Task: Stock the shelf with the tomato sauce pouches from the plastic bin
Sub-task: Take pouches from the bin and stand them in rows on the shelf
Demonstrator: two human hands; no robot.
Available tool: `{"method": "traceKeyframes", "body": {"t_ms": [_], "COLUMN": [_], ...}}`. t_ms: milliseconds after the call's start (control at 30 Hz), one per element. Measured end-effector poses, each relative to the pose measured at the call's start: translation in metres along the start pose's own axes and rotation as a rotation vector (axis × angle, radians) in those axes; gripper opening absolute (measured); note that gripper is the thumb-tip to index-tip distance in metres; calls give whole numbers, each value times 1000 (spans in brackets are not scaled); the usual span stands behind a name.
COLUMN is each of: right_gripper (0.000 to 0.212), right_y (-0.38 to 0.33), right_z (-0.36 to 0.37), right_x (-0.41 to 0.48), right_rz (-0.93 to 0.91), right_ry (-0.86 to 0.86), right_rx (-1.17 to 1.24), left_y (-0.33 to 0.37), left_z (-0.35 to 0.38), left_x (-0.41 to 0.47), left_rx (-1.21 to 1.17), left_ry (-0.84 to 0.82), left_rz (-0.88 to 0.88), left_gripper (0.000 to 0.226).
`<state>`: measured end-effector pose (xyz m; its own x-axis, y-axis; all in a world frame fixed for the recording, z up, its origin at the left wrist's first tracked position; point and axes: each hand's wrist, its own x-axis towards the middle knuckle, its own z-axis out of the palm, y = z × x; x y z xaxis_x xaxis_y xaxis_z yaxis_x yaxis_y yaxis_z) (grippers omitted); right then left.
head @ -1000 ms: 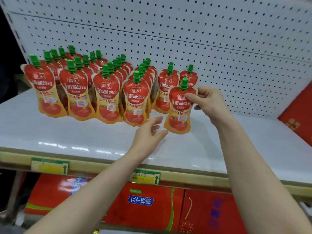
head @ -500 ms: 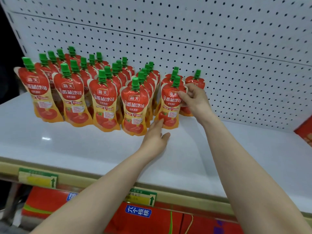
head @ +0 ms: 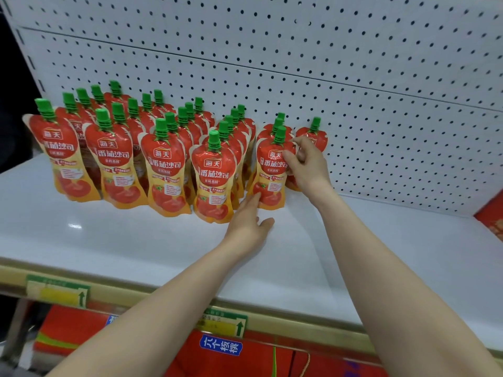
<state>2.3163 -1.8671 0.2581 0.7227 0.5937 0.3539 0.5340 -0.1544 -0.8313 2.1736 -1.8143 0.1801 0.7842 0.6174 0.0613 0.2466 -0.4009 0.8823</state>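
Observation:
Several rows of red tomato sauce pouches with green caps (head: pixel 163 156) stand on the white shelf (head: pixel 136 240). My right hand (head: pixel 306 163) pinches the upper right edge of the front pouch (head: pixel 269 172) in the fifth row, which stands upright on the shelf. My left hand (head: pixel 249 221) lies low in front, fingers straight, fingertips touching that pouch's lower left corner. One lone pouch (head: pixel 315 134) stands to the right by the pegboard, partly hidden behind my right hand. The plastic bin is out of view.
A white pegboard back wall (head: pixel 353 91) rises behind the pouches. Bare shelf surface spreads to the right and front. Price tags (head: pixel 58 291) sit on the shelf's front rail. Red boxes (head: pixel 245 355) fill the level below, and another red box (head: pixel 492 216) stands at the far right.
My right hand carried the pouch back and left from the open shelf and set it in line at the front of the fifth row. My left hand moved forward to touch its base.

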Motion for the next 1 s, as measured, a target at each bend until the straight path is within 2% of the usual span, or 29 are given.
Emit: {"method": "traceKeyframes", "body": {"t_ms": [200, 333, 500, 667, 767, 867, 1000], "right_gripper": [39, 29, 29, 28, 26, 26, 24], "right_y": [-7, -10, -9, 7, 31, 67, 125], "right_z": [-8, -23, -45, -65, -78, -89, -88], "right_x": [-20, -63, -160, -296, -385, -470, -575], "right_rz": [-22, -64, -102, -66, 59, 270, 573], "right_ry": [62, 75, 98, 215, 266, 270, 242], "right_rx": [-106, -298, -459, -532, -559, -529, -476], "left_y": [4, 18, 27, 12, -6, -37, -94], "left_z": [-6, -20, -33, -18, 12, 52, 109], "left_x": [-4, -31, -90, -166, -215, -255, -302], "left_rx": [27, -83, -180, -292, -338, -305, -265], "left_ry": [15, 47, 79, -13, -132, -245, -397], "left_rz": [49, 144, 284, 341, 312, 252, 74], "left_gripper": [66, 51, 34, 28, 27, 27, 28]}}
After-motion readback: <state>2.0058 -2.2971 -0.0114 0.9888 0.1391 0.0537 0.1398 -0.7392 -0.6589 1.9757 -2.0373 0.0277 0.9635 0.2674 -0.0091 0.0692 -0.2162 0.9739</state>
